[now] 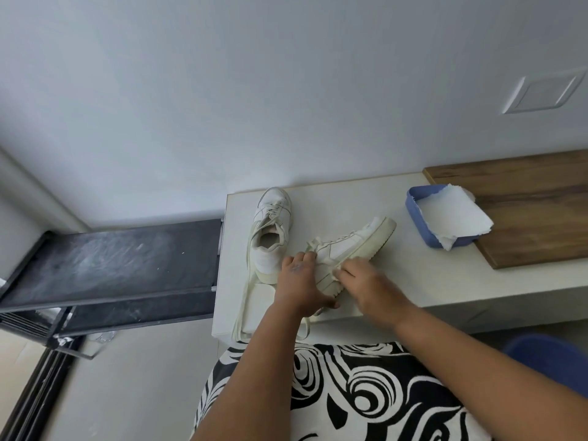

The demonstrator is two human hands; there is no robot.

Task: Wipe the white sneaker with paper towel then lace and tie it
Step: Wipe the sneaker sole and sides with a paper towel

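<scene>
Left hand: the left hand [300, 281] lies over the heel end of the white sneaker [348, 249], fingers curled round its collar and thumb stretched along the lower edge, holding it steady.
Right hand: the right hand [369, 284] sits just right of the left one, fingers bent and pressing a small wad of paper towel [339, 271] against the sneaker's side, by the sole.
White sneaker: tipped on its side under both hands, toe pointing away and to the right, a loose lace [304, 327] trailing off the table [429, 281] edge below the left wrist.
Second sneaker: the second sneaker [270, 230] stands upright just left of the left hand, its laces [245, 297] undone and hanging over the near edge.
Blue tray: the blue tray [423, 224] lies well beyond the right hand, to the right, holding a stack of paper sheets [451, 218].
Wooden board: the wooden board [534, 211] lies under the tray's far side.
Black rack: the black rack [111, 265] stands well left of the left hand, beside the table.
</scene>
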